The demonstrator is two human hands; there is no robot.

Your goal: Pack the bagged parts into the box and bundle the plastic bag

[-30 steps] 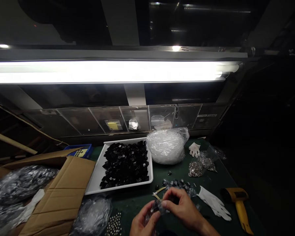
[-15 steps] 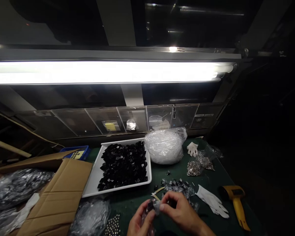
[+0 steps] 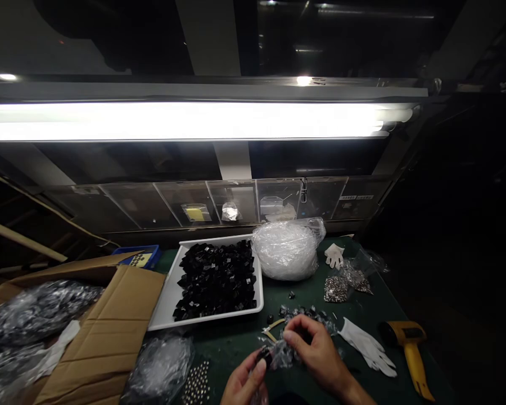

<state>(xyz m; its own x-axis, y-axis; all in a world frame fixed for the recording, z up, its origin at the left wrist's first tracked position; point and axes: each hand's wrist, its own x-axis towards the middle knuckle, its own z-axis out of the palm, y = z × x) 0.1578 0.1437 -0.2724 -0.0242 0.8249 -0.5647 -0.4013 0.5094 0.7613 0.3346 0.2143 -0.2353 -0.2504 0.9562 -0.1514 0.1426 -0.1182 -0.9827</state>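
Near the front edge of the green tabletop [image 3: 236, 337], the left hand [image 3: 244, 385] and the right hand [image 3: 316, 354] meet over a small clear plastic bag [image 3: 280, 355]. The left hand pinches a small black part [image 3: 265, 356] between thumb and fingertips, right at the mouth of the bag. The right hand is closed on the crinkled bag, with its fingers curled around the far side. Whether the part is already inside the plastic cannot be told.

Just beyond the hands lies a little heap of filled clear bags [image 3: 306, 315], and a yellowish strip [image 3: 274, 328] lies beside it. A white tray [image 3: 164, 304] full of black parts [image 3: 215, 279] stands further back, to the left of the hands. Next to the tray on its right sits a big bundle of clear plastic [image 3: 287, 250]. A white glove [image 3: 366, 347] lies flat to the right of the hands, with a yellow heat gun [image 3: 407, 343] past it near the table's right edge. A second glove [image 3: 333, 256] lies further back, near a bag of small metal pieces [image 3: 341, 284]. Loose metal pieces [image 3: 196, 385] lie to the left of the left hand, beside crumpled plastic [image 3: 160, 365]. An open cardboard box [image 3: 105, 332] stands at the far left.
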